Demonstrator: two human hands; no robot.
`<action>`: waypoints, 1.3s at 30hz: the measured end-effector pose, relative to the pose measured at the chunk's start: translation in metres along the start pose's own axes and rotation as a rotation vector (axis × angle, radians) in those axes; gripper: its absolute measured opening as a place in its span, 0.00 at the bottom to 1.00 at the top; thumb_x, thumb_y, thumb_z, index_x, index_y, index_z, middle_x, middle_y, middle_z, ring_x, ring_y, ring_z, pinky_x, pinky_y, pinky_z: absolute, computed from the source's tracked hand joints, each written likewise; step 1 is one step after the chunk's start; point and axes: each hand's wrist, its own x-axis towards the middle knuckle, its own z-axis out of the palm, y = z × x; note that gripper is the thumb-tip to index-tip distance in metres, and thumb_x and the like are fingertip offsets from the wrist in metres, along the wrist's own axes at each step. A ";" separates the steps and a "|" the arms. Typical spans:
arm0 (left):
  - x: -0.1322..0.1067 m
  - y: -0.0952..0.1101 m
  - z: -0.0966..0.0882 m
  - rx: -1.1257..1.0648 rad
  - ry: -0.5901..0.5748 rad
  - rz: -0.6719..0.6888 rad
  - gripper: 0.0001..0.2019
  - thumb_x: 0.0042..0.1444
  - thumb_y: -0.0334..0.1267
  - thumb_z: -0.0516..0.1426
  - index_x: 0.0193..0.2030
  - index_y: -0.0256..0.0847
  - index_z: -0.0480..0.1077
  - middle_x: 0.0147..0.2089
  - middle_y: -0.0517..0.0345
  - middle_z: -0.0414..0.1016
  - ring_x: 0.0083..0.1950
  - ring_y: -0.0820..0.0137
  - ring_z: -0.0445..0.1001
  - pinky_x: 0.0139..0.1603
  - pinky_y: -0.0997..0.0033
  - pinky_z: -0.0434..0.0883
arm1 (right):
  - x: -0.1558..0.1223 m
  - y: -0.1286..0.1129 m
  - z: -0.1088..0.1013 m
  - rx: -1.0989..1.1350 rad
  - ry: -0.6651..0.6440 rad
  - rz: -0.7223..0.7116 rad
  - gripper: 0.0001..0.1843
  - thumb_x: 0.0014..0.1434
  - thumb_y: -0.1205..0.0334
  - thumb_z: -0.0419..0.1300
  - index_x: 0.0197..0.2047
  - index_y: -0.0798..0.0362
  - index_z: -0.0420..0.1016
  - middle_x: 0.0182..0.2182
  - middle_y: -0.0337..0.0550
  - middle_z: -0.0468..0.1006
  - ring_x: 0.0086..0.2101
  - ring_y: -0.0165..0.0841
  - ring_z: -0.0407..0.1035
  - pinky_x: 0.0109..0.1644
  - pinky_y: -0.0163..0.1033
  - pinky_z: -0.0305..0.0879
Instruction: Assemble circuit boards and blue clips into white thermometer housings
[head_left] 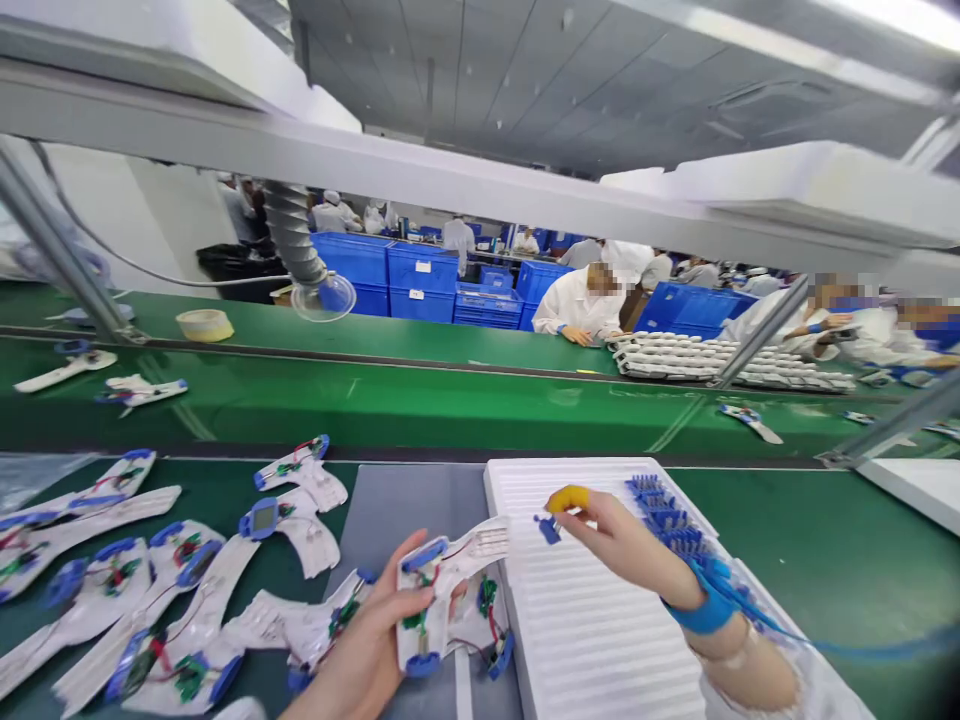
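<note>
My left hand point(375, 635) grips an opened white handheld-device housing point(422, 605) with blue trim, red wires and a green circuit board inside. Another housing half point(487, 610) hangs just right of it, partly overlapped. My right hand point(615, 535), with a yellow cover on a finger and a blue wrist strap point(705, 598), pinches a small blue part point(550, 530) with metal on it. That hand is above a ribbed white foam tray point(592, 640). Along the tray's right side stand several similar blue parts point(667, 515) in a row.
Several open white housings point(187, 620) lie spread on the green bench at left. Behind runs a green conveyor point(420, 400) carrying a few housings. A grey shelf beam point(450, 180) crosses above. A co-worker point(581, 300) sits beyond, near stacked white pieces point(712, 360) and blue crates point(424, 285).
</note>
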 end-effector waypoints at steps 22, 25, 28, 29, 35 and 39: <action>-0.001 -0.007 -0.010 0.302 -0.124 0.370 0.43 0.48 0.41 0.63 0.66 0.45 0.43 0.68 0.48 0.50 0.66 0.56 0.52 0.63 0.60 0.55 | -0.001 -0.095 0.052 0.199 -0.046 -0.229 0.11 0.55 0.58 0.59 0.41 0.50 0.66 0.32 0.40 0.75 0.31 0.33 0.70 0.35 0.37 0.65; -0.002 -0.006 -0.004 0.168 -0.096 0.355 0.44 0.45 0.40 0.65 0.65 0.47 0.44 0.67 0.48 0.53 0.65 0.56 0.56 0.62 0.60 0.57 | -0.003 -0.090 0.064 0.067 0.008 -0.233 0.13 0.53 0.61 0.60 0.43 0.50 0.66 0.35 0.42 0.75 0.32 0.36 0.72 0.34 0.40 0.67; -0.002 -0.007 -0.003 0.131 -0.107 0.325 0.44 0.45 0.38 0.65 0.65 0.47 0.45 0.66 0.48 0.54 0.63 0.58 0.59 0.62 0.61 0.57 | -0.001 -0.089 0.068 -0.027 0.026 -0.320 0.10 0.59 0.63 0.53 0.44 0.51 0.67 0.37 0.45 0.74 0.31 0.36 0.73 0.33 0.40 0.68; -0.001 -0.008 -0.005 0.139 -0.112 0.322 0.43 0.46 0.38 0.64 0.65 0.47 0.45 0.67 0.48 0.53 0.64 0.58 0.58 0.62 0.62 0.57 | -0.001 -0.090 0.067 -0.045 0.025 -0.335 0.10 0.59 0.63 0.52 0.45 0.52 0.67 0.37 0.45 0.74 0.31 0.35 0.73 0.33 0.40 0.69; 0.004 -0.013 -0.013 0.226 -0.068 0.332 0.40 0.46 0.37 0.64 0.64 0.49 0.49 0.68 0.52 0.51 0.67 0.56 0.50 0.63 0.60 0.55 | 0.003 -0.092 0.063 -0.177 0.027 -0.401 0.14 0.57 0.65 0.53 0.47 0.54 0.66 0.39 0.47 0.74 0.26 0.33 0.72 0.28 0.38 0.69; 0.001 -0.011 -0.009 0.193 -0.089 0.294 0.41 0.46 0.37 0.64 0.64 0.48 0.48 0.64 0.51 0.60 0.64 0.58 0.58 0.62 0.61 0.57 | 0.004 -0.087 0.063 -0.273 0.080 -0.469 0.10 0.57 0.64 0.53 0.43 0.53 0.68 0.38 0.45 0.74 0.25 0.34 0.72 0.26 0.38 0.68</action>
